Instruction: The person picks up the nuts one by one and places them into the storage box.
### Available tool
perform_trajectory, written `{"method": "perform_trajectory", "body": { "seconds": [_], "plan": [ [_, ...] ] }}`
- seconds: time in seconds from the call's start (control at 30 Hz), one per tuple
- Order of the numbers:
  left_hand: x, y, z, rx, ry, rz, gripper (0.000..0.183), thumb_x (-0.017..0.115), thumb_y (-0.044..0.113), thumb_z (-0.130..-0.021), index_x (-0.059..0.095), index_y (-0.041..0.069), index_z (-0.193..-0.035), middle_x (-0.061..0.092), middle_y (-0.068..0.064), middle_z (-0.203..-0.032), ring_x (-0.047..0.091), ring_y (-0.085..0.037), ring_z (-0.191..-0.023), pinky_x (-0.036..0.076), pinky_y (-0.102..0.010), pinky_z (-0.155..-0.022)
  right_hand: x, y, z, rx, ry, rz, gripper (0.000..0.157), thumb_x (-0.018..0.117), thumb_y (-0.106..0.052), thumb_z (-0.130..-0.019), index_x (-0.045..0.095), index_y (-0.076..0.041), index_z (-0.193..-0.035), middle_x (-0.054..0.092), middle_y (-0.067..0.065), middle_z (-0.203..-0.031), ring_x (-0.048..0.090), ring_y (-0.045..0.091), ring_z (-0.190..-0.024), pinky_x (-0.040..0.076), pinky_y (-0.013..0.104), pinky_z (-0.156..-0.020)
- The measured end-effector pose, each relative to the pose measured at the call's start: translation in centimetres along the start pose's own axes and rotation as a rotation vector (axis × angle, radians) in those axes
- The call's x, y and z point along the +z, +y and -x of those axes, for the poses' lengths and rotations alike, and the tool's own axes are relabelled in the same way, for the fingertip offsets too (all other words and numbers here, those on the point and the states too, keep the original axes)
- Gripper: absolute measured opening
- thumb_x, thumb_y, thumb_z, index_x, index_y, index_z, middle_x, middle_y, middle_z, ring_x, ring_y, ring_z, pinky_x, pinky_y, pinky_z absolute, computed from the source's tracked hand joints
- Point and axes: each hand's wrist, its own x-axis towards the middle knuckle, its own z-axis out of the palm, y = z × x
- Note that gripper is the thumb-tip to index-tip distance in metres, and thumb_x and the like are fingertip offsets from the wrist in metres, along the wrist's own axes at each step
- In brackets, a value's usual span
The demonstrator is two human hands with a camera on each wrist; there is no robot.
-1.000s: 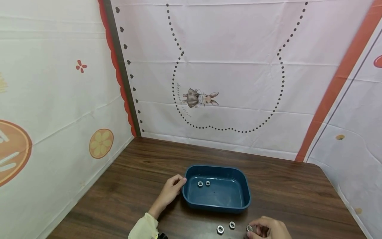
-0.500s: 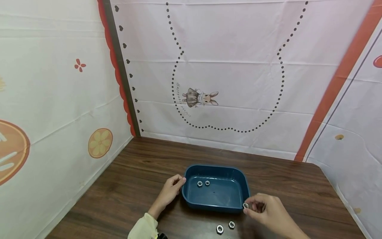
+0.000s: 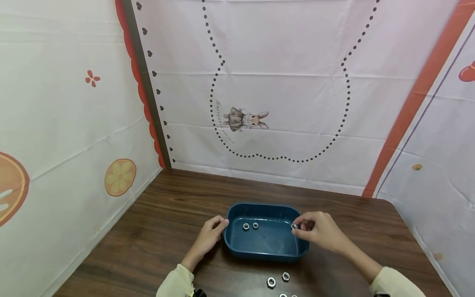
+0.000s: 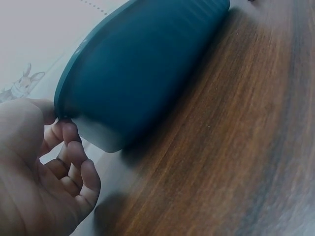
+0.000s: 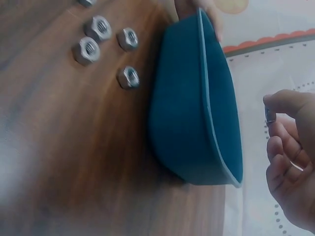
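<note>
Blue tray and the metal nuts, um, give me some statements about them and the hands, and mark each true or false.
1. The right hand pinches a nut. True.
2. Two nuts lie inside the blue tray. True.
3. Both hands hold nuts. False: the left hand grips the blue tray.
4. Every nut is inside. False: several nuts lie on the table.
5. The blue tray's open side faces up. True.

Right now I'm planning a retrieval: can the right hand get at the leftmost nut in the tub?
Probably yes: nothing blocks that nut, though the right hand pinches another nut.
</note>
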Motion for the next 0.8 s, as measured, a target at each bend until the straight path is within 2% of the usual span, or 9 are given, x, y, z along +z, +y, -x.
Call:
{"method": "perform_trajectory", "body": {
  "seconds": [0.17, 0.27, 0.43, 0.6, 0.8],
  "plan": [
    [-0.3, 1.8, 0.7, 0.008, -0.01, 0.009, 0.032, 0.054, 0.024, -0.098, 0.059, -0.007, -0.094, 0.047, -0.004, -0.071, 0.045, -0.016, -0.059, 0.04, -0.022, -0.054, -0.2, 0.6, -2.1, -0.026, -0.045, 0.013, 0.017, 0.076, -0.032, -0.082, 0.071, -0.018, -0.089, 0.055, -0.009, -0.065, 0.049, 0.005, -0.055, 0.043, 0.023, -0.049],
    [-0.3, 2.3, 1.0, 0.004, -0.022, -0.008, 0.032, 0.054, 0.024, -0.099, 0.059, -0.007, -0.094, 0.047, -0.003, -0.071, 0.045, -0.016, -0.059, 0.04, -0.022, -0.054, -0.2, 0.7, -2.8, -0.027, -0.075, 0.008, 0.015, 0.075, -0.03, -0.083, 0.071, -0.018, -0.09, 0.055, -0.009, -0.065, 0.049, 0.006, -0.053, 0.043, 0.023, -0.049],
    [-0.3, 2.4, 1.0, -0.009, -0.027, -0.005, 0.031, 0.053, 0.024, -0.099, 0.059, -0.006, -0.095, 0.046, -0.003, -0.072, 0.045, -0.015, -0.059, 0.04, -0.022, -0.054, 0.0, 0.9, -4.2, -0.031, -0.111, 0.025, 0.014, 0.076, -0.027, -0.083, 0.071, -0.016, -0.091, 0.056, -0.009, -0.065, 0.049, 0.006, -0.053, 0.044, 0.023, -0.05],
    [-0.3, 2.3, 0.9, -0.014, -0.026, 0.006, 0.031, 0.053, 0.024, -0.099, 0.059, -0.005, -0.094, 0.046, -0.004, -0.072, 0.045, -0.016, -0.059, 0.04, -0.022, -0.054, 0.2, 1.0, -5.7, -0.072, -0.128, 0.04, 0.016, 0.075, -0.026, -0.083, 0.073, -0.014, -0.092, 0.056, -0.009, -0.064, 0.049, 0.006, -0.053, 0.043, 0.023, -0.05],
    [-0.3, 2.2, 0.8, -0.01, -0.03, 0.017, 0.031, 0.053, 0.025, -0.099, 0.06, -0.004, -0.093, 0.046, -0.004, -0.072, 0.045, -0.015, -0.058, 0.039, -0.021, -0.054, 0.8, 1.5, -7.4, -0.124, -0.19, 0.012, 0.019, 0.073, -0.027, -0.085, 0.073, -0.013, -0.097, 0.058, -0.008, -0.068, 0.052, 0.007, -0.056, 0.046, 0.023, -0.054]
  ]
}}
